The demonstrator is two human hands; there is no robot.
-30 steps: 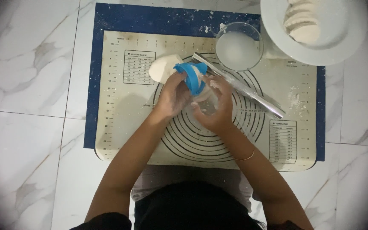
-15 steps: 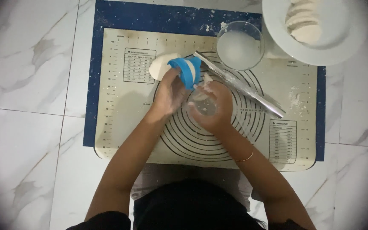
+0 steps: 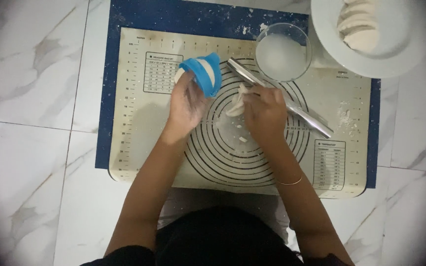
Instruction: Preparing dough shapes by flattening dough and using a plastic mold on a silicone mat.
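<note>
A white marble floor (image 3: 30, 98) is seen from above, and on it a cream pastry mat (image 3: 139, 148) printed with rings is laid over a dark blue mat (image 3: 105, 98).

At the middle of the rings a folded piece of dough (image 3: 236, 105) is held in the right hand (image 3: 264, 112); the grip is closed on the dough, which hangs just clear of the mat or barely touches it; which of the two cannot be told. A blue hinged press (image 3: 203, 74) is held in the left hand (image 3: 186, 102), fingers wrapped about its lower half, tilted and open toward the far edge. A pale lump of dough (image 3: 178, 75) shows just behind the press. A steel rolling pin (image 3: 277, 96) lies aslant beyond the right hand, a glass bowl of flour (image 3: 282, 54) stands near its far end, and a white plate (image 3: 400, 44) with several shaped pieces (image 3: 358, 27) sits at the far right corner.

By the look of it, several pieces are finished and plated, one has just been formed, and the lump remains to be worked.

Against the frame of a second earlier, the hands have parted: the press, then clasped between both hands over the rings, has been drawn left and opened, and the dough taken out.
</note>
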